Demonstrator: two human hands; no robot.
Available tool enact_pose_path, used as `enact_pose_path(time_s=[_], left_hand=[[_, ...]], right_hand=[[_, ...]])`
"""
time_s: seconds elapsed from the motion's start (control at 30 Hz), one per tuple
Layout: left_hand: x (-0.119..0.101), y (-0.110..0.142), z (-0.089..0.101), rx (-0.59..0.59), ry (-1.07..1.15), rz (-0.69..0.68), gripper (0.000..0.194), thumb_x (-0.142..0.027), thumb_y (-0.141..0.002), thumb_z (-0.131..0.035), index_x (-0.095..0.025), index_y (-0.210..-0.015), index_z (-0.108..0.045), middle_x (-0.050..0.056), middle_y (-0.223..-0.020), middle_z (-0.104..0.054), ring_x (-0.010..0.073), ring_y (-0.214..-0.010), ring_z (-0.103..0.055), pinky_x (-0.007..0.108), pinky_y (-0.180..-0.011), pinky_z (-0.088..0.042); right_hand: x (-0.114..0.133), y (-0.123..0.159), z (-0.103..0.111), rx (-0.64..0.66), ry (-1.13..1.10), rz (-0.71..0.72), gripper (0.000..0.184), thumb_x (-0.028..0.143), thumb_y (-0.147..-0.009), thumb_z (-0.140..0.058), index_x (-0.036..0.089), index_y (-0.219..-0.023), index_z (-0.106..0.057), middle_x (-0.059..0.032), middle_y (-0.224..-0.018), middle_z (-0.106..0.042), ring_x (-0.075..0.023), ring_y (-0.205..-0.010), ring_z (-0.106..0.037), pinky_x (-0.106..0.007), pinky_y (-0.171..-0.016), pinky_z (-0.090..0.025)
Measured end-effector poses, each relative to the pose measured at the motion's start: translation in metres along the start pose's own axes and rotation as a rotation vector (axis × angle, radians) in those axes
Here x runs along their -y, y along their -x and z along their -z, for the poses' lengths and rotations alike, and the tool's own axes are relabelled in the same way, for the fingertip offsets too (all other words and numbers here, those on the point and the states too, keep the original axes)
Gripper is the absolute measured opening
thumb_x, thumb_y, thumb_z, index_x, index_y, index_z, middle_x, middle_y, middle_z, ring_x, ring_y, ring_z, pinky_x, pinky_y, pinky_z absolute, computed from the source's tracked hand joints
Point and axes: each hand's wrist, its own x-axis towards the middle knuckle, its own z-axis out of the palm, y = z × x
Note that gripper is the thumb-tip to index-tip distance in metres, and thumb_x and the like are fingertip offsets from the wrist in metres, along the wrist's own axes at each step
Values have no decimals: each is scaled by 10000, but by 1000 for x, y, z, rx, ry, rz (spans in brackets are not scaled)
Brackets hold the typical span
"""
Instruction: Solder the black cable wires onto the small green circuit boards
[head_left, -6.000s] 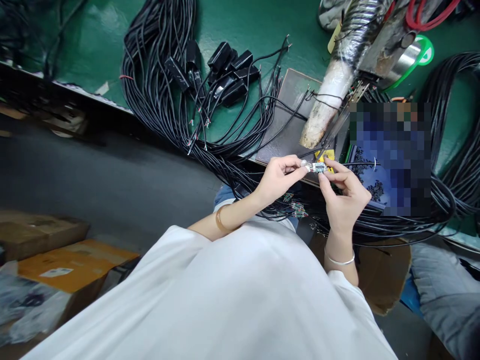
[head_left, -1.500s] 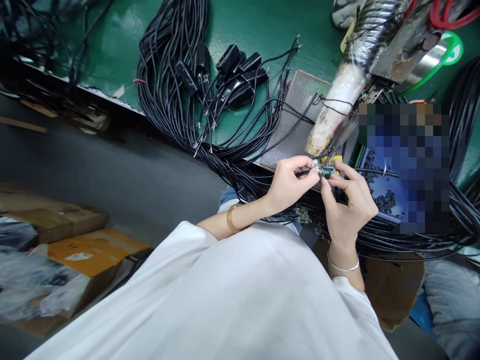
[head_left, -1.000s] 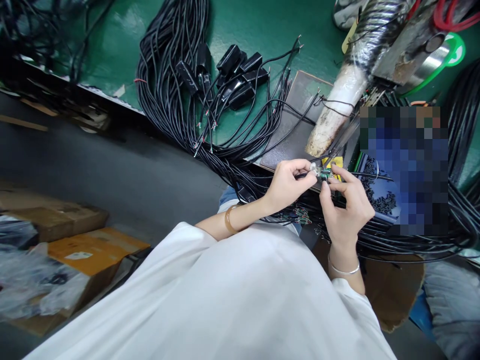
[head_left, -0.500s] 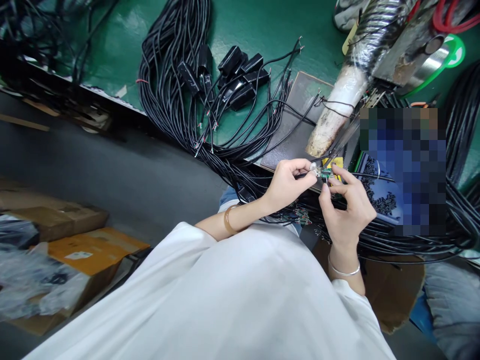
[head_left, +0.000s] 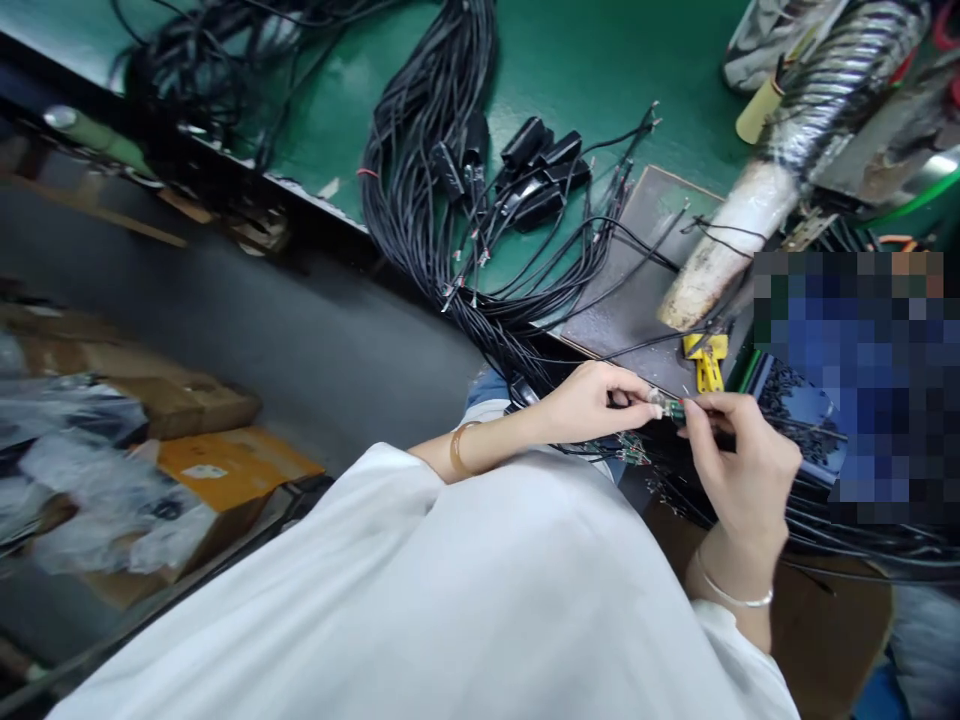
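My left hand (head_left: 596,402) and my right hand (head_left: 739,460) meet just below the bench edge. Both pinch a small green circuit board (head_left: 673,407) between thumb and fingertips. A thin black wire runs from the board towards the right. More small boards on wires (head_left: 634,452) hang just under my hands. A yellow clip (head_left: 705,362) stands on the dark metal plate (head_left: 637,280) right above them.
A thick bundle of black cables (head_left: 427,170) with black plastic housings (head_left: 536,170) lies on the green bench (head_left: 600,60). A long tape-wrapped tool (head_left: 750,230) slants over the plate. Cardboard boxes (head_left: 217,465) and plastic bags sit on the floor at left.
My head has swung left and down, so the bench shifts right in view. Both hands have dropped away from the plate edge, still pinching the small board.
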Motion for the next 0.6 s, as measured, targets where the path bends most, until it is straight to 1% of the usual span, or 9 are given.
enact_pose_path(time_s=[0.07, 0.1, 0.17, 0.23, 0.27, 0.33, 0.43, 0.53, 0.6], left_hand=[[-5, 11, 21, -110, -110, -64, 223, -329, -852, -690, -122, -914, -746, 60, -866, -704, 87, -673, -609, 190, -582, -487], [-8, 17, 35, -235, -171, -111, 212, -326, -855, -691, -134, -926, -747, 68, -909, -713, 99, -725, -634, 193, -607, -504], [-12, 25, 72, -581, -358, -204, 162, -310, -883, -661, -167, -894, -737, 56, -911, -706, 120, -806, -638, 210, -658, -515], [-10, 28, 114, -904, -560, -220, 163, -319, -903, -634, -183, -844, -702, 49, -912, -681, 136, -835, -624, 249, -723, -518], [-6, 28, 135, -995, -642, -200, 169, -329, -903, -634, -185, -831, -684, 53, -926, -672, 147, -849, -622, 277, -776, -522], [6, 22, 171, -1049, -773, -134, 193, -354, -876, -668, -182, -790, -649, 67, -921, -660, 185, -912, -626, 333, -885, -514], [26, 9, 202, -953, -891, -48, 280, -380, -799, -740, -178, -684, -585, 77, -860, -661, 236, -961, -636, 372, -937, -497], [30, 1, 206, -973, -865, -76, 270, -343, -800, -725, -180, -647, -574, 53, -736, -650, 215, -861, -653, 342, -875, -513], [16, 3, 199, -1056, -760, -160, 204, -317, -847, -674, -185, -700, -622, 21, -664, -636, 175, -760, -652, 307, -799, -527]], right_hand=[[0, 6, 5, 58, -32, 23, 44, 258, -927, -665, 232, -941, -632, 52, -693, -678, -106, -588, -680, -241, -573, -486], [0, 9, 6, 71, -40, 32, 41, 255, -925, -668, 235, -937, -635, 55, -685, -677, -106, -583, -678, -243, -571, -484], [0, 13, 8, 81, -46, 37, 40, 257, -922, -672, 238, -932, -638, 56, -683, -681, -111, -584, -681, -250, -568, -486], [0, 15, 7, 87, -46, 36, 44, 265, -922, -672, 238, -933, -639, 56, -691, -686, -113, -588, -685, -250, -572, -492], [0, 15, 7, 91, -44, 33, 46, 269, -923, -671, 238, -936, -640, 56, -695, -687, -112, -589, -685, -247, -575, -495], [0, 16, 5, 94, -35, 23, 53, 277, -925, -670, 235, -939, -640, 55, -706, -687, -108, -596, -687, -240, -583, -499], [1, 18, 2, 86, -11, 5, 65, 288, -925, -672, 234, -935, -638, 58, -710, -686, -103, -603, -687, -232, -584, -495], [1, 21, 2, 77, 1, -10, 67, 292, -923, -673, 233, -935, -642, 57, -722, -690, -102, -604, -686, -231, -585, -499], [1, 24, 2, 76, 1, -26, 72, 294, -919, -676, 232, -941, -648, 50, -737, -697, -110, -613, -690, -239, -597, -509]])
